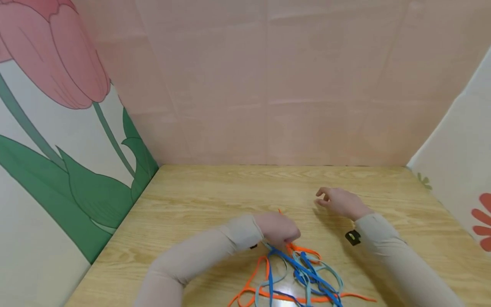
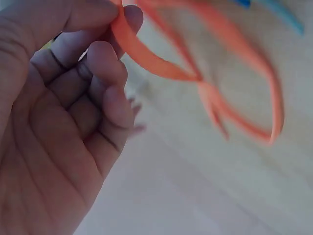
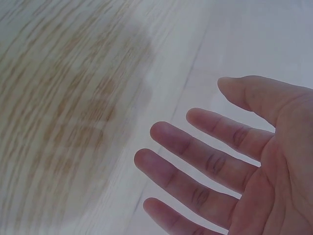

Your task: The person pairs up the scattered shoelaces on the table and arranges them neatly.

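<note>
Wooden desk (image 1: 215, 192) fills the floor of a booth, pink back wall (image 1: 268, 85) behind it, tulip-print panel (image 1: 57, 128) off its left edge, flower-print panel (image 1: 460, 149) off its right edge. Tangle of laces (image 1: 303, 277) lies on the desk at its near edge, roughly centre: orange lace (image 1: 268, 294), dark blue lace (image 1: 314, 275) and light blue lace (image 1: 333, 273) crossing over each other. Left hand (image 1: 278, 230) sits just behind the tangle, touching it; grip is closed on the orange lace, thumb and fingertips (image 2: 122, 29) pinching the orange lace (image 2: 161, 66), which loops away blurred in the left wrist view, other fingers curled in. Right hand (image 1: 339, 202) is further back on the desk, right of the tangle and well apart from it, holding nothing; grip is wide, fingers (image 3: 195, 147) spread and nearly straight over bare desk (image 3: 63, 98). Both arms in beige sleeves (image 1: 199, 256). Small black clip (image 1: 353, 237) at the right wrist, right of the tangle
</note>
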Tool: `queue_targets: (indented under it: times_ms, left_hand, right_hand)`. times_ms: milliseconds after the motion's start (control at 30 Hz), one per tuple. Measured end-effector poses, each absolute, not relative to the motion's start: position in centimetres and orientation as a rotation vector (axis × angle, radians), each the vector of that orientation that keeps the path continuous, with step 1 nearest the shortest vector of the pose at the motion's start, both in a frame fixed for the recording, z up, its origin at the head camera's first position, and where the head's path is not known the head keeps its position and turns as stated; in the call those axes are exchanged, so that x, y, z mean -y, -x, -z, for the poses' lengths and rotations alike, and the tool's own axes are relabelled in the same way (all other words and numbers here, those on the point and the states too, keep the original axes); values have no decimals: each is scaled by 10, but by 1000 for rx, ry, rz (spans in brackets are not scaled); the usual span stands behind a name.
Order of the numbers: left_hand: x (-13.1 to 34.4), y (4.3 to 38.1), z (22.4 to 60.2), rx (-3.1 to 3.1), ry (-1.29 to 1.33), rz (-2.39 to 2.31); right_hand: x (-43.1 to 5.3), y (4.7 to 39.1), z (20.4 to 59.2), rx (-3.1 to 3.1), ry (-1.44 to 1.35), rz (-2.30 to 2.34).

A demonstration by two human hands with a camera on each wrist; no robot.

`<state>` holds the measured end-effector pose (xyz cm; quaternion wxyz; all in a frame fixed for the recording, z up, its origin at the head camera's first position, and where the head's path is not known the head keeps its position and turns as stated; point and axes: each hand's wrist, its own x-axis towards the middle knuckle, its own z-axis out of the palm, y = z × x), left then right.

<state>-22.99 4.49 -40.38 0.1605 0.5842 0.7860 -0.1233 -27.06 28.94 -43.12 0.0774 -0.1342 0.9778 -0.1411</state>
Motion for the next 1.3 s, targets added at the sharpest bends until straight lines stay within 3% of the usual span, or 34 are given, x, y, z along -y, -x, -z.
queue_targets:
  times_ms: [300,633,967,1300]
  left_hand:
    - [-15,262,366,-2357,-1590,-111]
    - [16,285,366,-2374,-1333,-676]
    - [20,283,361,-2404,-1342,-694]
    - [20,286,367,-2407,-1343,-685]
  right_hand:
    - [-287,270,432,-2907,371,414]
    - [-259,276,424,-2851,517,479]
    - [-187,275,434,-2643,585,642]
    - [-176,276,438,-2655,528,491]
